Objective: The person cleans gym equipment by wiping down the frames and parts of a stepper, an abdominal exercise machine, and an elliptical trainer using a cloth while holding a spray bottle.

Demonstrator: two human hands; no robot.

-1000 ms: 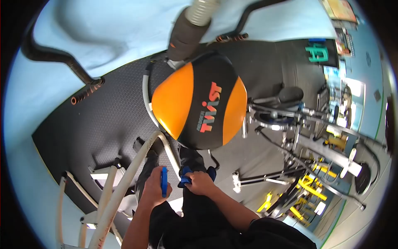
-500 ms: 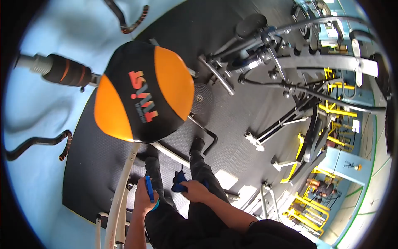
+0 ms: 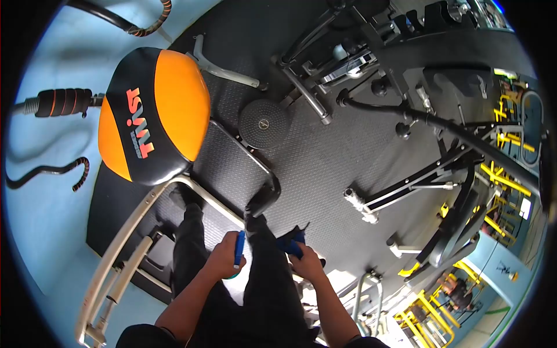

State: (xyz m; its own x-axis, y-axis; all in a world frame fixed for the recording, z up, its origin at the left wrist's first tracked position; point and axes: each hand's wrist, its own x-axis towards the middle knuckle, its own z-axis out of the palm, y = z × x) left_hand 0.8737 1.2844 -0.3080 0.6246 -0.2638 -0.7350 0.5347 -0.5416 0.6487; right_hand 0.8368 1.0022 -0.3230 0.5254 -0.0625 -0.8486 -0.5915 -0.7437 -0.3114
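Observation:
My left hand (image 3: 222,258) is closed around a narrow blue object (image 3: 239,248) with a bit of teal showing below the hand; its kind is partly hidden by my fingers, though it resembles a spray bottle's head. In my right hand (image 3: 307,264), the fingers grip a dark blue cloth (image 3: 292,239) that hangs bunched past them. Both hands are in front of my legs, apart from each other. Ahead to the left is the orange and black padded seat (image 3: 181,104) of a twister machine, which neither hand touches.
A pale metal frame (image 3: 125,232) curves below the seat on the left. Beyond my feet, a round black twist disc (image 3: 264,124) sits by a bent bar. Weight machines (image 3: 406,197) stand to the right on dark rubber flooring (image 3: 313,180). A person (image 3: 458,293) is among yellow equipment farther off.
My view has shifted, so the seat appears farther left and the twist disc shows fully. Both hands have moved right in view, each still holding its blue thing.

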